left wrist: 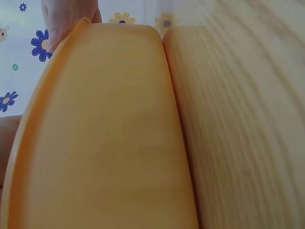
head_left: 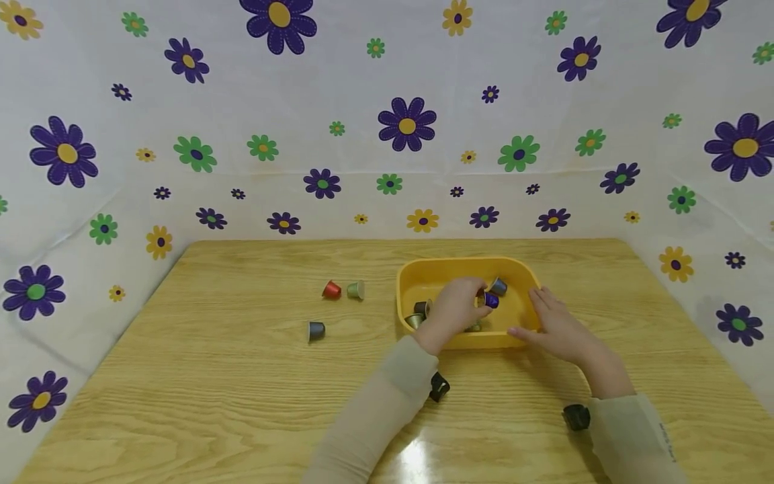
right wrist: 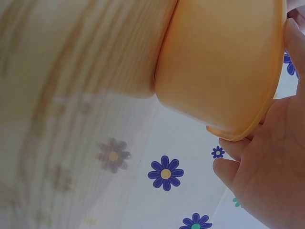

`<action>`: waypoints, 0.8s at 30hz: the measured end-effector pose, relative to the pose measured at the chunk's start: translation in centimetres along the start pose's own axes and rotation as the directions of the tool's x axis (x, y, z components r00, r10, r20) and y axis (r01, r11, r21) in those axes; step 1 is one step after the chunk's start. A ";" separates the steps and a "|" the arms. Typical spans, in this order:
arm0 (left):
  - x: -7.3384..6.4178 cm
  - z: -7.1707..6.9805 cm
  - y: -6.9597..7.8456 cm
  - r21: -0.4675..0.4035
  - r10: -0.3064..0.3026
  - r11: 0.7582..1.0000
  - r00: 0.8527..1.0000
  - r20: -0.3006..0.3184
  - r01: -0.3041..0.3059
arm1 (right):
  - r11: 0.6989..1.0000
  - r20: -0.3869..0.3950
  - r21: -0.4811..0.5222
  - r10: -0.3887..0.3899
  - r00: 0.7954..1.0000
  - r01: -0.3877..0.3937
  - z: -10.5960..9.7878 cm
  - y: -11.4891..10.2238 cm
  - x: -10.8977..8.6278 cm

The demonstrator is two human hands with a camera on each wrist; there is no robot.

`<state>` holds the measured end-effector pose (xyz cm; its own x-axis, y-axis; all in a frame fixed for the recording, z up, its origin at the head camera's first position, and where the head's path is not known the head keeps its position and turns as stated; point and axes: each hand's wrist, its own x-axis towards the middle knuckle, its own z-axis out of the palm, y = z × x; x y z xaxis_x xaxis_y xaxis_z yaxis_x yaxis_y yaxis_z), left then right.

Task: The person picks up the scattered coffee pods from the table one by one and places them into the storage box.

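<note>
A yellow plastic bin (head_left: 478, 341) stands on the table with several coffee capsules inside. Reaching into it, my left hand (head_left: 456, 306) pinches a purple coffee capsule (head_left: 491, 300) between thumb and fingers. A dark blue-grey capsule (head_left: 498, 286) lies just beyond that one. Near the bin's left end are a black capsule (head_left: 420, 308) and a pale gold-green capsule (head_left: 414, 320); the left hand partly hides others. My right hand (head_left: 562, 329) grips the bin's front right corner, thumb on the front rim and fingers along the right side. The right wrist view shows this right hand (right wrist: 271, 176) against the rim.
Left of the bin, a red capsule (head_left: 332, 290) and a light green capsule (head_left: 356, 290) lie side by side on the wooden table (head_left: 211, 376). A dark grey capsule (head_left: 316, 331) lies nearer. A white flowered cloth (head_left: 363, 87) stands behind and at both sides.
</note>
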<state>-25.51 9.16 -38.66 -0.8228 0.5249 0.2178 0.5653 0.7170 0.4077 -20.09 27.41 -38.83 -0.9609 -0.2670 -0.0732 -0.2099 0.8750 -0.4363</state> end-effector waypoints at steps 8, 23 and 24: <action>0.7 1.0 1.6 -0.016 -0.020 1.000 1.000 0.013 0.020 | 1.000 -0.026 0.004 -0.018 0.999 0.018 0.2 0.3 0.1; 2.0 2.3 2.2 0.074 -0.065 0.996 0.994 0.089 0.058 | 0.999 -0.032 -0.004 -0.047 0.998 0.047 0.2 0.4 0.2; 2.1 2.4 2.3 0.079 -0.065 0.995 0.993 0.098 0.058 | 0.999 -0.032 -0.003 -0.049 0.998 0.049 0.2 0.4 0.2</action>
<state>-25.80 12.99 -39.42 -0.8483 0.5196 0.1024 0.5199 0.7801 0.3481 -20.33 27.65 -39.20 -0.9547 -0.2967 -0.0230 -0.2573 0.8620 -0.4367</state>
